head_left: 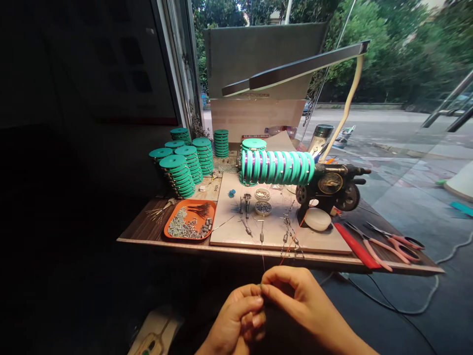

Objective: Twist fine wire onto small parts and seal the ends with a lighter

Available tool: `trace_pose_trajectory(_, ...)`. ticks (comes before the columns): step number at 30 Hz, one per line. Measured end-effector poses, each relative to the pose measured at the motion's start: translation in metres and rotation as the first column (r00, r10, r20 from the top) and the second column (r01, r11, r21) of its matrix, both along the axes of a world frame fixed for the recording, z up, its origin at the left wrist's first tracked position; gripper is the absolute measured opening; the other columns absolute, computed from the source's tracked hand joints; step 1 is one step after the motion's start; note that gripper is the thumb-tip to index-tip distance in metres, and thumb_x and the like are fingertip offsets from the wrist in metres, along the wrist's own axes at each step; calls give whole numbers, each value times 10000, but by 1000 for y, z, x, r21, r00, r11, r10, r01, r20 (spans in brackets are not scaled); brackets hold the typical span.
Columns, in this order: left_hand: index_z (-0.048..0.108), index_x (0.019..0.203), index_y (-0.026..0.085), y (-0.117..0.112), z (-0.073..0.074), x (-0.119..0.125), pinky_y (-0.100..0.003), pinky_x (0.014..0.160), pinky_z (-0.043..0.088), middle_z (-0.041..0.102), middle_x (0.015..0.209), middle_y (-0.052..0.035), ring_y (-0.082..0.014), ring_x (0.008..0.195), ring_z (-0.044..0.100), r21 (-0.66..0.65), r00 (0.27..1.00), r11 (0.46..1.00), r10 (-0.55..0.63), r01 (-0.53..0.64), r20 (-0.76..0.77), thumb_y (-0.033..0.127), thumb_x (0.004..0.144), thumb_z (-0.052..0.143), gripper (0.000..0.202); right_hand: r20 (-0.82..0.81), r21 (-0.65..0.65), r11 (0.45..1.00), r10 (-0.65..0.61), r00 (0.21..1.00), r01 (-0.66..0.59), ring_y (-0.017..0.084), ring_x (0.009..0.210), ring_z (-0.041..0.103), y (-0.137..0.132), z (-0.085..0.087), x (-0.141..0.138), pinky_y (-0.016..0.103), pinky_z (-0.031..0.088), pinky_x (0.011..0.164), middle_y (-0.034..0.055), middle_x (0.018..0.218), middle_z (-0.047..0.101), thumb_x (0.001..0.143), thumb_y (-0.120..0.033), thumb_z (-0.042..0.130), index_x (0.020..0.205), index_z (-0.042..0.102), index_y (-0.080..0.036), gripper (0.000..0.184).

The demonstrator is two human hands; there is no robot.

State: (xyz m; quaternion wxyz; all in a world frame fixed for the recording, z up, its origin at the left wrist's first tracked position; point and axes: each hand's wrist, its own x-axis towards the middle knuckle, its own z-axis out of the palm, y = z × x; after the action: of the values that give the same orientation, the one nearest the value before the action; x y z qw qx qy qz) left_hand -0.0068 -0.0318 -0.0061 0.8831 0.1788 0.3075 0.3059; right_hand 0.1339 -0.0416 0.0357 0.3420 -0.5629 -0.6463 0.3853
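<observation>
My left hand point(242, 313) and my right hand point(299, 296) meet fingertip to fingertip in front of the table's near edge. Both are closed in a pinch, with a tiny piece hardly visible between them. A thin line point(263, 260) runs up from the fingertips towards a small grey sinker point(261, 237) on the pale board point(229, 231). An orange line point(286, 251) slants from the black winding machine point(328, 182) down to behind my right hand. More sinkers on wire leaders point(286, 235) lie on the board.
Turquoise spools point(277, 167) sit on the machine's shaft; several stacks point(179, 172) stand at the left. An orange tray point(170, 231) holds small metal parts. Beside two small parts dishes point(263, 208) is a white bowl point(318, 219). Pink-handled pliers point(373, 246) and scissors point(402, 241) lie right.
</observation>
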Motion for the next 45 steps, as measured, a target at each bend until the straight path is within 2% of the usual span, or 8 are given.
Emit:
trace_pose_trajectory(10, 611, 663, 112, 0, -1, 0, -126, 357, 155, 399, 354, 91, 10, 316, 214, -22, 1000, 1000, 11, -11, -4, 245, 490, 811, 295, 26, 46, 999, -6, 1000, 5, 123, 515, 464, -1, -2, -1, 216, 352, 492, -7, 562, 542, 780, -240, 510, 645, 606, -150, 188)
trace_pose_trajectory(15, 619, 664, 109, 1, -4, 1, -123, 346, 146, 382, 351, 97, 15, 304, 191, 1, 999, 1000, -6, 6, 36, 249, 517, 812, 280, 60, 77, 997, -9, 998, 5, 122, 510, 468, -1, -2, -2, 219, 349, 490, -3, 563, 547, 780, -221, 511, 642, 606, -149, 183)
trace_pose_trajectory(21, 640, 645, 108, 2, -6, 0, -99, 346, 162, 388, 406, 88, 18, 342, 211, -73, 985, 997, 16, -4, 171, 198, 551, 811, 215, 6, 221, 975, 3, 1000, -4, 133, 567, 528, -7, 0, 4, 221, 401, 534, 17, 641, 581, 808, -229, 512, 739, 629, -157, 154)
trace_pose_trajectory(23, 656, 641, 106, 2, -6, 0, -88, 343, 158, 404, 438, 82, 25, 357, 209, -105, 975, 994, 45, -23, 216, 168, 542, 817, 199, -22, 237, 972, 2, 1000, 3, 137, 583, 554, -11, -4, 7, 221, 416, 545, 25, 653, 588, 813, -225, 519, 742, 653, -159, 166)
trace_pose_trajectory(28, 693, 692, 109, 1, -6, 3, -78, 341, 163, 452, 485, 65, 36, 365, 194, -123, 964, 992, 46, -14, 261, 174, 574, 803, 174, -174, 156, 988, 11, 985, 17, 147, 600, 597, -17, -22, 5, 219, 454, 588, 28, 631, 644, 769, -207, 602, 704, 723, -183, 139)
trace_pose_trajectory(34, 705, 700, 123, 0, -7, 5, -75, 354, 181, 406, 459, 71, 31, 373, 198, -39, 968, 999, 21, -12, 251, 180, 582, 797, 160, -312, 109, 992, -29, 950, 66, 150, 609, 623, -20, -31, -4, 200, 471, 589, 29, 657, 689, 774, -226, 607, 702, 733, -196, 148)
trace_pose_trajectory(39, 692, 749, 117, 1, -9, 6, -82, 340, 171, 385, 444, 76, 27, 355, 183, 26, 972, 1000, -21, 15, 235, 195, 610, 778, 181, -283, 144, 984, -64, 957, 108, 154, 591, 619, -24, -37, -8, 200, 473, 580, 45, 637, 675, 786, -213, 569, 647, 679, -149, 187)
trace_pose_trajectory(45, 681, 774, 99, 0, -6, 7, -91, 346, 172, 363, 413, 90, 23, 344, 178, 27, 973, 999, -35, 30, 227, 207, 612, 773, 215, -170, 172, 975, -110, 979, 139, 130, 513, 535, -26, -45, -3, 199, 420, 495, 19, 555, 585, 760, -203, 551, 574, 616, -138, 208)
